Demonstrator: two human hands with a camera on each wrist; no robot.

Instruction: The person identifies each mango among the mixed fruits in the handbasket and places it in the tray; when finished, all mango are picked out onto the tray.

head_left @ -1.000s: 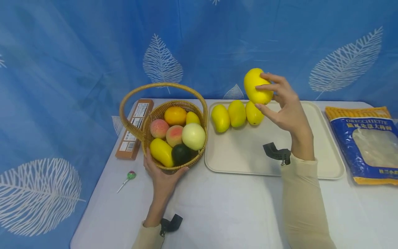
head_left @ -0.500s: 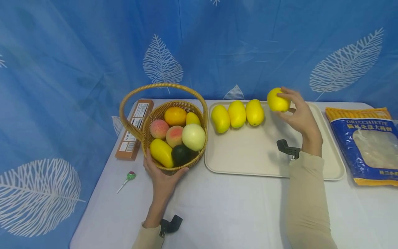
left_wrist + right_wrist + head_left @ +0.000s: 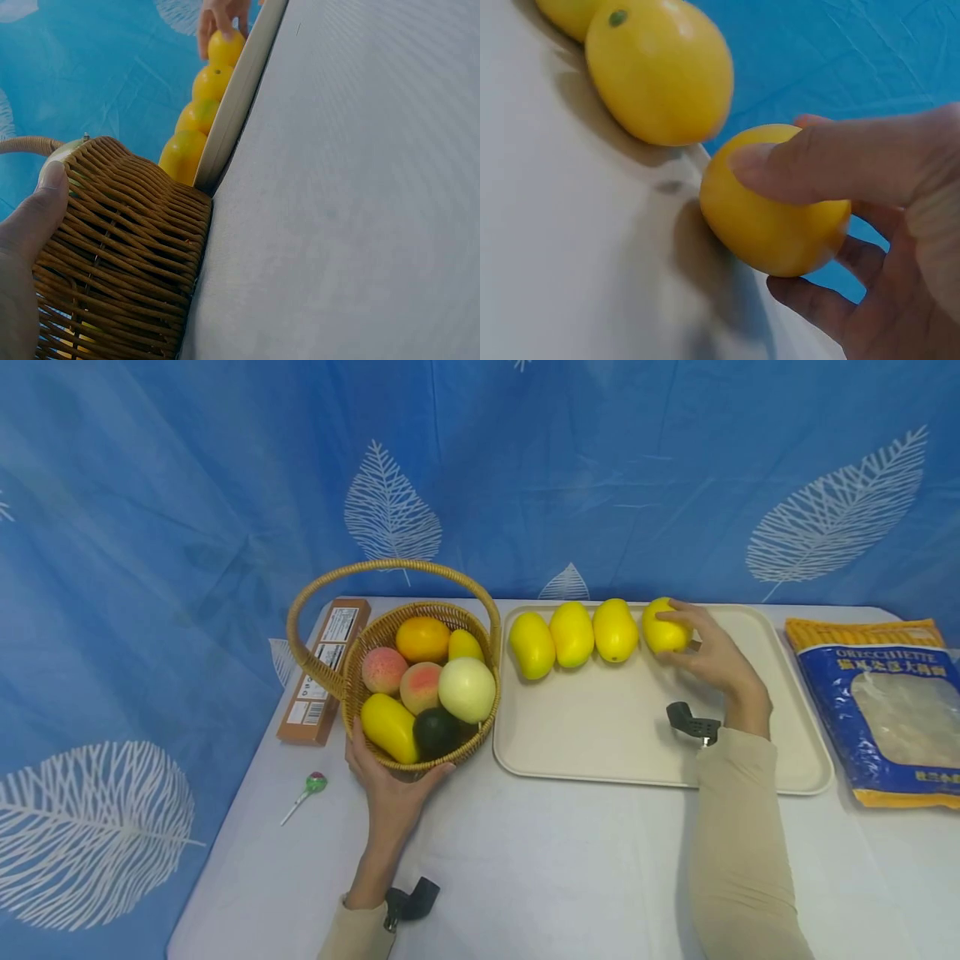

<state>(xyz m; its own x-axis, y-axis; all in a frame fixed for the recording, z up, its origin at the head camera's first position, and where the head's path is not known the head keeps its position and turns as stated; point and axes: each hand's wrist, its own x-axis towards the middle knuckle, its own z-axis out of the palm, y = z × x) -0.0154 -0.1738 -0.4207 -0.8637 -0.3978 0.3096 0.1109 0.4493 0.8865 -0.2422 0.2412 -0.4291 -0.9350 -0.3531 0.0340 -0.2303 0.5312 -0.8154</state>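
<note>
My right hand grips a yellow mango at the far side of the cream tray. In the right wrist view the thumb lies across this mango, and the fingers curl around its other side. Left of it, three more mangoes stand in a row: one at the left end, one in the middle and one nearest the hand. My left hand holds the near side of a wicker basket, thumb pressed on the weave in the left wrist view.
Inside the basket lie peaches, an orange fruit, a pale round fruit, a dark green fruit and yellow fruits. A long brown box and a lollipop lie left; a pasta bag lies right.
My right hand has carried the mango right and then down to the tray, beside the row of three. The left hand has stayed on the basket.
</note>
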